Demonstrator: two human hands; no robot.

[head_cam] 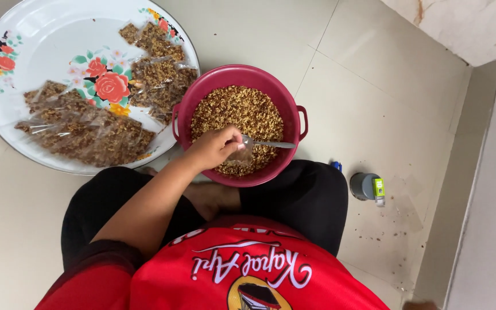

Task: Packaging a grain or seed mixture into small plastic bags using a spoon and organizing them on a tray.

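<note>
Filling step under way: left hand pinches a small clear bag open over the red bowl of brown grain, spoon entering from 3 o'clock. Right hand unseen; its grip cannot be told. Filled bags lie on the flowered tray at 10 o'clock. Next move likely needs a steady bag mouth.

Maroon bowl w/ golden-brown grain. White tray, red-rose floral print, brown-filled clear packets. Red shirt, black trousers. Beige floor tiles. Grey can.
</note>
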